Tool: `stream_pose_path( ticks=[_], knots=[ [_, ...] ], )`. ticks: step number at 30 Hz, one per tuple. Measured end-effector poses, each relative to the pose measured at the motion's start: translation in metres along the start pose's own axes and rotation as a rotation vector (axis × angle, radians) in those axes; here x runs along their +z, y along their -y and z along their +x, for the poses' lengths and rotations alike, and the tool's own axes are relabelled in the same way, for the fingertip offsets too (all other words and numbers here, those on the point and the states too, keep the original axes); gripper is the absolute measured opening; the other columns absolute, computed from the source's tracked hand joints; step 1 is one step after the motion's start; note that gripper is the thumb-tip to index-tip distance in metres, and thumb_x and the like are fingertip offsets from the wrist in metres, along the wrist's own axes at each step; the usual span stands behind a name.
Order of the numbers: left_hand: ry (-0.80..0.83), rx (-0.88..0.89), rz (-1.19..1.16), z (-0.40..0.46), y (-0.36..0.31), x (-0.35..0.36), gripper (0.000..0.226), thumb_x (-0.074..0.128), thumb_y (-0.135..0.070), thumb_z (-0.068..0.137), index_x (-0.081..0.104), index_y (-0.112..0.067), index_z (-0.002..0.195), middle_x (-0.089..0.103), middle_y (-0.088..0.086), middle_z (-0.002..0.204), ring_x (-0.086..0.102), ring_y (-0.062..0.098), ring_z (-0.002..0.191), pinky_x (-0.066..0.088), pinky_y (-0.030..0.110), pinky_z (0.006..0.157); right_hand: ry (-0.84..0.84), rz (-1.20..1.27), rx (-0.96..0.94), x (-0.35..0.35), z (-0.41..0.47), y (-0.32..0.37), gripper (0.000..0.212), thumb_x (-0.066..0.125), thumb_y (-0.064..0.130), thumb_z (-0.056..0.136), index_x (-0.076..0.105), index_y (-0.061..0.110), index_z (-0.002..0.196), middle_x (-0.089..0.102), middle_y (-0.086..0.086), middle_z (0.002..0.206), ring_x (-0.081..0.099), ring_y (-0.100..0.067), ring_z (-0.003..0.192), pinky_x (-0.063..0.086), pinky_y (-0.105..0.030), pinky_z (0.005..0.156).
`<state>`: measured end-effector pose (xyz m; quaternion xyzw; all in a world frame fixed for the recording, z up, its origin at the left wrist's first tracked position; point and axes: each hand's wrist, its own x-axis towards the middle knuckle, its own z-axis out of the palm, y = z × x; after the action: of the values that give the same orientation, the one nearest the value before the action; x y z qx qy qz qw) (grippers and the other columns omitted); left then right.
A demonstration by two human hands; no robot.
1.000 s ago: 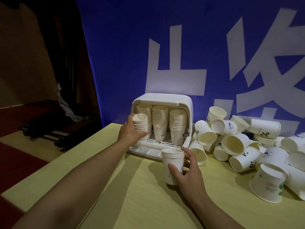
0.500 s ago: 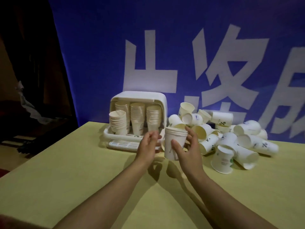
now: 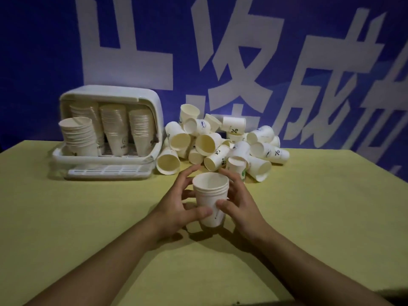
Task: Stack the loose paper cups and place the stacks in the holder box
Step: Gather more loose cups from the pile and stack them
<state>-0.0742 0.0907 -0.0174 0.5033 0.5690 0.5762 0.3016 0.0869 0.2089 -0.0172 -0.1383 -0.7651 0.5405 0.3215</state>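
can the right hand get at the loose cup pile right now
Probably not yet: the right hand and left hand both grip the short white paper cup stack. The loose white paper cup pile lies unobstructed just beyond.

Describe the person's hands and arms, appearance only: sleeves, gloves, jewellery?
Both forearms are bare up to the frame edge, with no sleeves in view. The left hand and right hand wear no gloves. No rings, watch or wristbands show. Lighting is dim, so fine marks cannot be told.
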Motion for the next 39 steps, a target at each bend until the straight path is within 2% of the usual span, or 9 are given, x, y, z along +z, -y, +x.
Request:
stream_pose_path(
  ticks=[5,9,12,18,21,24,30,36,39],
  knots=[
    [-0.073,-0.010,0.121,-0.003,0.005,-0.013,0.090,0.090,-0.050,0.055,0.047,-0.058,0.134,0.057,-0.022,0.132,0.056,0.007,0.124,0.056,0.029,0.093,0.076,-0.241,-0.099,0.003,0.007,0.005,0.063,0.054,0.012,0.083,0.048,0.025,0.144,0.057,0.014,0.136,0.056,-0.005,0.122,0.049,-0.021,0.094],
    [-0.139,0.000,0.141,-0.002,0.003,-0.018,0.097,0.090,-0.049,0.051,0.041,-0.065,0.133,0.055,-0.026,0.130,0.056,-0.001,0.119,0.053,0.023,0.089,-0.381,-0.438,-0.223,-0.017,0.045,0.001,0.034,0.058,0.011,0.089,0.062,0.022,0.121,0.062,0.009,0.113,0.057,-0.010,0.095,0.049,-0.031,0.082],
    [-0.157,0.006,0.143,-0.002,0.003,-0.018,0.096,0.089,-0.050,0.052,0.040,-0.067,0.132,0.055,-0.032,0.125,0.057,-0.004,0.115,0.051,0.019,0.087,-0.604,-0.619,-0.110,-0.027,0.065,-0.014,0.036,0.065,0.017,0.092,0.059,0.023,0.127,0.049,0.003,0.126,0.039,-0.009,0.111,0.035,-0.026,0.095],
    [-0.200,0.012,0.124,-0.005,0.002,-0.012,0.097,0.084,-0.053,0.055,0.037,-0.060,0.139,0.055,-0.031,0.125,0.058,-0.005,0.111,0.050,0.011,0.081,-0.481,-0.785,0.073,-0.031,0.063,-0.041,0.028,0.069,0.032,0.092,0.063,0.019,0.116,0.046,-0.008,0.137,0.033,-0.028,0.126,0.026,-0.028,0.100],
    [-0.196,0.014,0.135,-0.006,-0.001,-0.008,0.096,0.083,-0.054,0.055,0.036,-0.062,0.138,0.056,-0.030,0.125,0.058,-0.005,0.111,0.049,0.009,0.081,-0.471,-0.737,0.057,-0.033,0.060,-0.034,0.017,0.071,0.031,0.090,0.059,0.021,0.097,0.052,-0.005,0.134,0.038,-0.027,0.123,0.027,-0.025,0.095],
    [-0.168,0.001,0.147,-0.006,-0.002,-0.004,0.092,0.082,-0.054,0.054,0.040,-0.061,0.136,0.057,-0.023,0.127,0.058,-0.007,0.110,0.048,0.007,0.080,-0.504,-0.489,0.026,-0.027,0.051,-0.022,0.022,0.072,0.030,0.089,0.051,0.024,0.087,0.062,0.010,0.115,0.055,-0.022,0.107,0.050,-0.036,0.085],
    [-0.079,-0.069,0.193,-0.006,0.002,-0.003,0.095,0.081,-0.062,0.054,0.040,-0.062,0.140,0.059,-0.023,0.134,0.057,-0.004,0.121,0.050,0.024,0.097,-0.398,0.135,-0.140,-0.009,0.034,0.003,0.053,0.070,0.003,0.090,0.047,0.034,0.127,0.051,0.001,0.124,0.064,-0.009,0.104,0.060,-0.028,0.079],
    [-0.115,-0.093,0.226,-0.004,0.006,-0.004,0.113,0.083,-0.064,0.052,0.024,-0.059,0.148,0.063,-0.018,0.131,0.057,0.003,0.125,0.049,0.045,0.107,-0.244,0.181,-0.101,0.008,0.034,-0.001,0.011,0.068,0.025,0.093,0.060,0.017,0.094,0.066,0.005,0.092,0.063,-0.014,0.086,0.056,-0.031,0.077],
    [-0.147,-0.074,0.220,-0.004,0.006,-0.004,0.105,0.085,-0.069,0.050,0.033,-0.062,0.142,0.066,-0.018,0.129,0.061,0.008,0.122,0.052,0.049,0.102,-0.198,0.267,-0.075,0.009,0.032,0.002,0.020,0.065,0.012,0.093,0.054,0.018,0.108,0.060,0.003,0.086,0.061,-0.012,0.083,0.055,-0.028,0.077]
  ],
)
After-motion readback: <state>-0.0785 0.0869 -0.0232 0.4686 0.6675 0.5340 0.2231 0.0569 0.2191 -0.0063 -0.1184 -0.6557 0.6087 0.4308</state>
